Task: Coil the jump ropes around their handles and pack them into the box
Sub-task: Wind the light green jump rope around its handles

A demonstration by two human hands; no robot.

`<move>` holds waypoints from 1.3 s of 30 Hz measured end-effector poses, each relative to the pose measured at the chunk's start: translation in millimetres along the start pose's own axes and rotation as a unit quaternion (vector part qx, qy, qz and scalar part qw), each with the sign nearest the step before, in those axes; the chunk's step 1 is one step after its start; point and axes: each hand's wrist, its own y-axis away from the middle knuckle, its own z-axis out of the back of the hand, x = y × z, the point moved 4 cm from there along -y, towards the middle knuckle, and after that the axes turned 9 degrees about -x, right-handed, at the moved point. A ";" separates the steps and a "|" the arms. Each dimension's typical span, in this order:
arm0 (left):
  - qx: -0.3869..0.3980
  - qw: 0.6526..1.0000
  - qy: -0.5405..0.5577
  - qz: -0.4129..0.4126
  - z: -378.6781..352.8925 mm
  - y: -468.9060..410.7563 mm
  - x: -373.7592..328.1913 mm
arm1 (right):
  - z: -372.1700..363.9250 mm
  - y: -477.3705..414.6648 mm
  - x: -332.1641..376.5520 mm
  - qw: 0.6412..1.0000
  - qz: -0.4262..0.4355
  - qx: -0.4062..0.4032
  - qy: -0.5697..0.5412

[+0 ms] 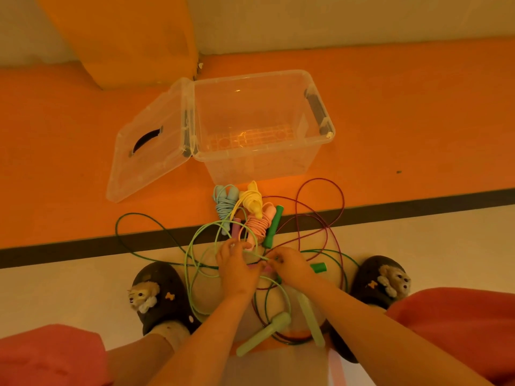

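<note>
A clear plastic box (pixel 320 140) stands open on the orange floor with nothing in it, its hinged lid (pixel 145 151) folded out to the left. In front of it lie a coiled blue rope (pixel 224 203), a coiled yellow rope (pixel 252 200) and a coiled pink rope (pixel 260 225), beside a dark green handle (pixel 273 227). Loose light green cord (pixel 192 263), dark green cord and maroon cord (pixel 320 190) tangle between my feet. My left hand (pixel 237 267) and my right hand (pixel 289 264) meet over the tangle, both pinching the light green cord. Two light green handles (pixel 264 332) lie below my wrists.
My two dark slippers with plush animals (pixel 158 296) (pixel 381 280) flank the tangle. A second dark green handle (pixel 319 267) lies by my right hand. A dark stripe (pixel 83 245) crosses the floor. An orange pillar (pixel 125 37) stands behind the box.
</note>
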 end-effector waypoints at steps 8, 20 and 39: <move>0.250 0.950 0.074 0.170 -30.0 14.5 43.9 | -23.0 -2.6 -47.6 0.990 -0.078 0.083 -0.079; 0.324 0.871 0.196 0.314 -48.1 21.6 41.7 | -33.4 -12.5 -53.0 0.975 -0.116 0.185 -0.024; 0.291 0.852 0.289 0.325 -34.8 5.8 37.9 | -33.9 -21.7 -24.1 0.886 -0.251 0.136 -0.365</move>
